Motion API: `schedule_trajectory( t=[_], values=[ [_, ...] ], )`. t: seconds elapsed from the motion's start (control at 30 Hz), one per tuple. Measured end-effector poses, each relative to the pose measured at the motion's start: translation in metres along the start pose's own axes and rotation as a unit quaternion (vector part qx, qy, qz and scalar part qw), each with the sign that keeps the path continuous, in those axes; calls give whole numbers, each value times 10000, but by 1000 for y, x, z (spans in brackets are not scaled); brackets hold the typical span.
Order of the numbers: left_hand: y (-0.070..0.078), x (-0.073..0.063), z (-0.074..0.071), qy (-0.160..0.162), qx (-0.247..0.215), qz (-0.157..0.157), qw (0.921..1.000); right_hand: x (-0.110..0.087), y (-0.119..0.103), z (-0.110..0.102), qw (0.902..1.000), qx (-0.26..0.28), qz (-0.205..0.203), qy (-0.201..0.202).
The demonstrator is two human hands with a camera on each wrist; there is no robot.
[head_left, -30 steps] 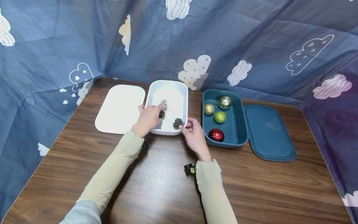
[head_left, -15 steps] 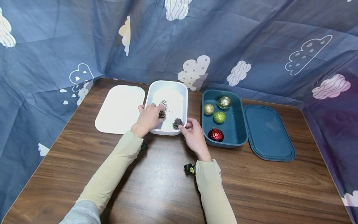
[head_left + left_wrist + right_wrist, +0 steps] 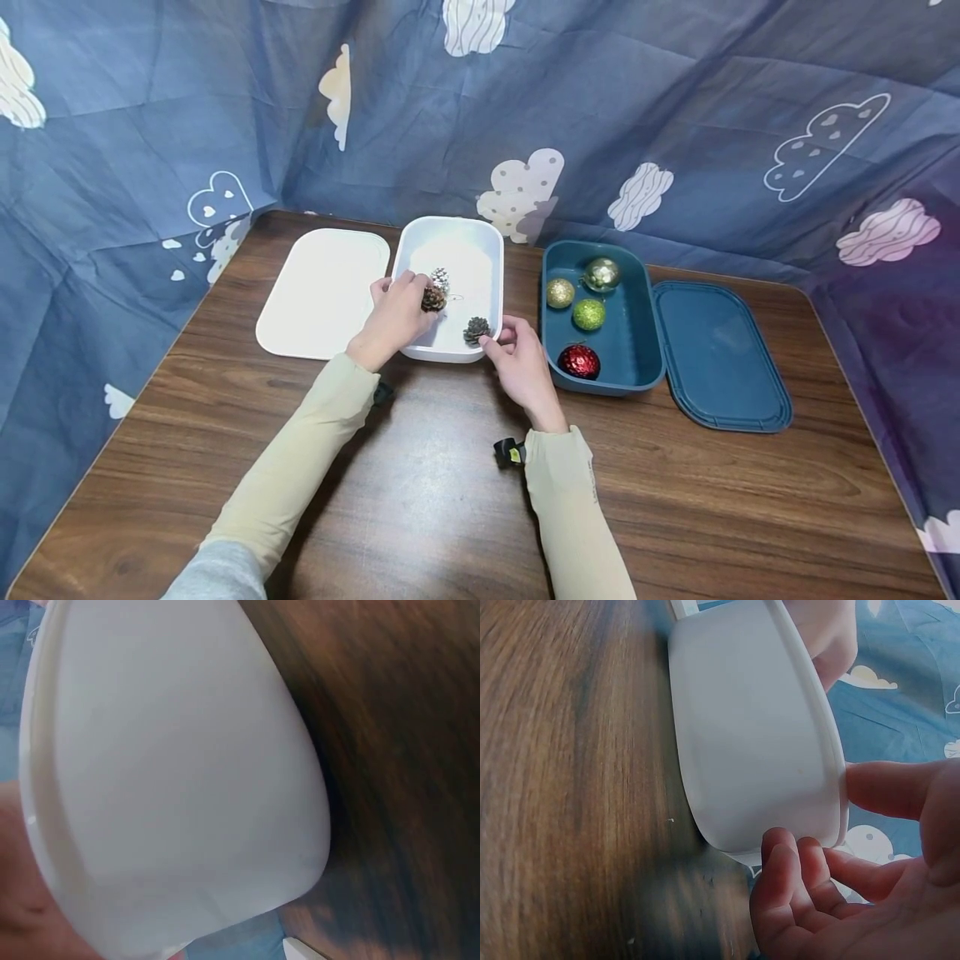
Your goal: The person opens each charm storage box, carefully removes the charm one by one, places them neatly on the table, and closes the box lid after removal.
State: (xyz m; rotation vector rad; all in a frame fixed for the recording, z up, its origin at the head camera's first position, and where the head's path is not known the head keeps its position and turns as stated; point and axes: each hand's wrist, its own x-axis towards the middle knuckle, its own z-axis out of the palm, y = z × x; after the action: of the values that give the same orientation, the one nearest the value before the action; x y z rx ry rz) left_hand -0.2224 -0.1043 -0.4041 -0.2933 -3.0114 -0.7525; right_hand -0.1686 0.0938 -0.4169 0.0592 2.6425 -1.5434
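In the head view, my left hand (image 3: 393,321) reaches over the near left side of a white container (image 3: 476,254). It pinches a brown pine cone (image 3: 433,299) inside. Just beyond lies a pine cone with whitish tips (image 3: 440,279). A darker pine cone (image 3: 476,330) sits in the near right corner. My right hand (image 3: 522,367) grips that corner, thumb at the rim and curled fingers against the outer wall, as the right wrist view shows. The left wrist view is mostly the container's outer wall (image 3: 180,765); the held cone is hidden there.
A white lid (image 3: 322,292) lies left of the container. To the right, a teal container (image 3: 630,342) holds a red ball (image 3: 580,361), a green ball (image 3: 589,314) and gold-toned balls (image 3: 560,292). Its teal lid (image 3: 723,354) lies beside it. A cloud-print cloth (image 3: 405,108) hangs behind.
My left hand has lifted slightly, and the brown pine cone has risen with it, showing more between the fingers. My right hand stays on the container's corner.
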Motion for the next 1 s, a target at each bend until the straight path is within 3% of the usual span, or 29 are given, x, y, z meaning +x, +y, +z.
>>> schedule_trajectory(
  t=[0.2, 0.4, 0.7, 1.0],
  values=[
    [-1, -2, -6, 143, -643, -5, 9978, -1, -1, -1, 10000, 20, 12, -26],
    [-1, -3, -11, 523, -1362, 94, 9893, -1, -1, -1, 10000, -3, 18, -29],
    [0, -4, -15, 852, -2430, 172, 9661, 1, -1, 0, 10000, -51, 11, -42],
    [1, -8, -17, 790, -3358, -39, 9386, 2, 1, 0, 10000, -78, 21, -54]
  ],
)
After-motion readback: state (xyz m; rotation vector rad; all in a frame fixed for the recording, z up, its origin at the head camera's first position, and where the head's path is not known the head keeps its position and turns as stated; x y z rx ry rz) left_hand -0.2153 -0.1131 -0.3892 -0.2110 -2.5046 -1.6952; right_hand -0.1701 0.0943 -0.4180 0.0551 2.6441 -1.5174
